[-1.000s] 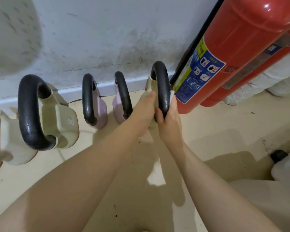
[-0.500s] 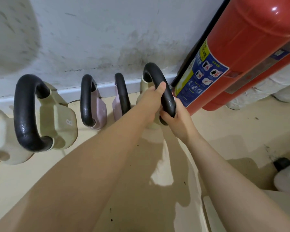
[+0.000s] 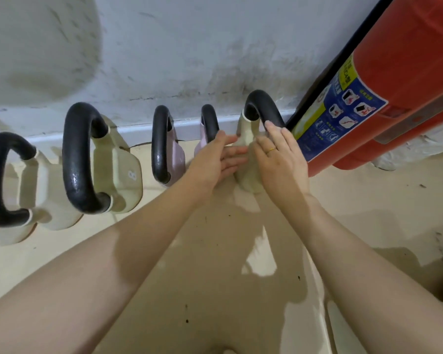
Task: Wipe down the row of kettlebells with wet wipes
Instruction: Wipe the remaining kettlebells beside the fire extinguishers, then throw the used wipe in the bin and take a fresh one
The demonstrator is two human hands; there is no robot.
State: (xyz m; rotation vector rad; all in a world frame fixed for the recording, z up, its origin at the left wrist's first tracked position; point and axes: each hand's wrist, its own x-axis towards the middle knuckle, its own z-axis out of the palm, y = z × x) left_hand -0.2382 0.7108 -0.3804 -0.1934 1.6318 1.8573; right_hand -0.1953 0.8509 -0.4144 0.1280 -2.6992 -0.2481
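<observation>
The step in hand seems to be the wiping of the last kettlebell in the row, the cream-coloured kettlebell with a black curved handle (image 3: 248, 139), which stands on the beige floor (image 3: 215, 251) at the right end, just beside the red fire extinguisher with a blue and yellow label (image 3: 363, 98) and close to the grey stained wall (image 3: 189, 47). The left hand (image 3: 215, 162) lies against the left side of the cream body, its fingers (image 3: 234, 152) nearly straight and pressing, not curled round anything. The right hand (image 3: 281, 154) lies flat on the right side, its fingers (image 3: 274, 129) stretched up to touch the lower part of the black handle. A wet wipe I cannot make out — it may be hidden under a palm, but the picture does not show it.

To the left stand two pink kettlebells with black handles (image 3: 174, 154), then a larger cream kettlebell marked with the number 8 (image 3: 118, 169) and one more cream kettlebell at the left edge (image 3: 23, 185). Their handles look shiny, so I judge these are perhaps already wiped.

The next move calls for rubbing over the body on all sides; the extinguisher stands very near, so the right hand has little room there.

Against half a second ago there is a clear change: then both hands were closed round the black handle, and now they are released from it and have come down onto the cream body — the handle is almost free.
</observation>
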